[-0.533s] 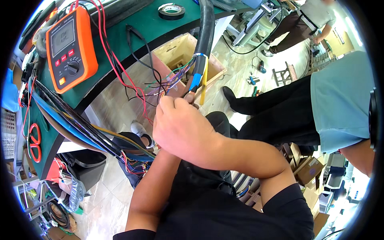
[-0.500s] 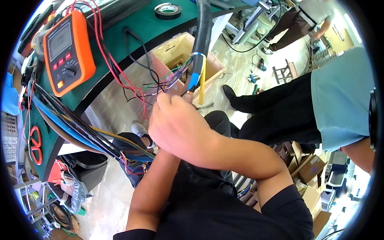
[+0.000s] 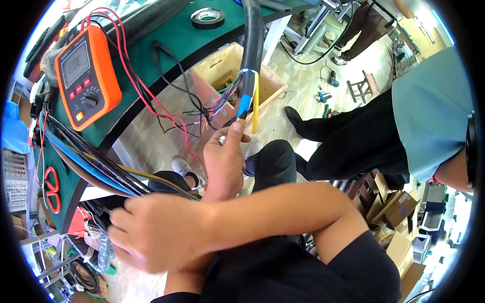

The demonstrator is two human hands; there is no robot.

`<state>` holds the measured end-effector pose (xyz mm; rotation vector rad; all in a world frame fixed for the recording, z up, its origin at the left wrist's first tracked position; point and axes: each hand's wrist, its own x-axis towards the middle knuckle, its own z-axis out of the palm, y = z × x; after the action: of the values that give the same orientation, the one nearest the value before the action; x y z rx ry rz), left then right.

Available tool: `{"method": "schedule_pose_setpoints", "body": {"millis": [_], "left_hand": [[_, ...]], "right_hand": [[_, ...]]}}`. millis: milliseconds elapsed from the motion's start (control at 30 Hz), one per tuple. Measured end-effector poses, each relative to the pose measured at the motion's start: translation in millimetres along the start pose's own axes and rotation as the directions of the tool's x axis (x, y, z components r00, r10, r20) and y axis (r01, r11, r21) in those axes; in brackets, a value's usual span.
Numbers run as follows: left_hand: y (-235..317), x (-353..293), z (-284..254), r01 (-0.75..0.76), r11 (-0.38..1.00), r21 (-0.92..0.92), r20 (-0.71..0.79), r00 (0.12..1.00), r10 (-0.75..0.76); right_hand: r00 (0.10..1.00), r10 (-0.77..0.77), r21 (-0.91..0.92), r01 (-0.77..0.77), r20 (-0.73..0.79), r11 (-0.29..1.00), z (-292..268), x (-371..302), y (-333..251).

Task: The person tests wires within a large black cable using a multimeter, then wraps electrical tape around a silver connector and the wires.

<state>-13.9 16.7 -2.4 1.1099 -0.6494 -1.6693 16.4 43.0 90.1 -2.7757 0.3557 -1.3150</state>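
Observation:
A thick black cable (image 3: 252, 45) hangs over the table edge, with blue tape (image 3: 245, 103), a yellow strip (image 3: 255, 111) and loose thin coloured wires (image 3: 222, 101) at its lower end. My left hand (image 3: 225, 164) is closed on that taped end, thumb uppermost. A small silver metal piece (image 3: 222, 140) shows between its fingers. My right arm crosses over my left forearm. At its end my right hand (image 3: 161, 232), slightly blurred, has curled fingers near a bundle of black, blue and yellow cables (image 3: 108, 171); what it holds, if anything, is hidden.
An orange multimeter (image 3: 88, 78) with red and black leads lies on the green table (image 3: 146, 43), near a black tape roll (image 3: 207, 18) and red-handled scissors (image 3: 52, 189). A wooden box (image 3: 273, 88) stands below. A person in a light-blue top (image 3: 429, 111) is close at right.
My right hand has moved away from the cable end, down and left toward the cable bundle. This uncovers my left hand, which stays at the taped end.

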Motion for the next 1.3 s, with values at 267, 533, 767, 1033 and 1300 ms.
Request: {"method": "schedule_pose_setpoints", "body": {"millis": [267,533,767,1033,1300], "left_hand": [[-26,-2,-33,-0.362,0.817,0.448,-0.035,0.907,0.421],[-20,10,-23,-0.331,0.787,0.520,-0.023,0.916,0.400],[-32,-5,-21,-0.513,0.491,0.704,0.169,0.792,0.587],[-44,-23,2,-0.348,0.777,0.525,0.127,0.935,0.333],[-15,-66,6,-0.465,0.647,0.604,0.283,0.884,0.372]], "right_hand": [[0.629,0.738,0.116,-0.737,-0.244,0.666,-16,-134,-5],[0.070,0.967,0.645,-0.733,-0.244,0.215,-20,-182,14],[0.052,0.977,0.727,-0.660,-0.209,0.191,-25,-179,22],[-0.031,0.996,0.722,-0.690,-0.088,0.042,-38,-194,31],[0.212,0.924,0.429,-0.837,-0.318,0.339,-72,-168,0]]}}
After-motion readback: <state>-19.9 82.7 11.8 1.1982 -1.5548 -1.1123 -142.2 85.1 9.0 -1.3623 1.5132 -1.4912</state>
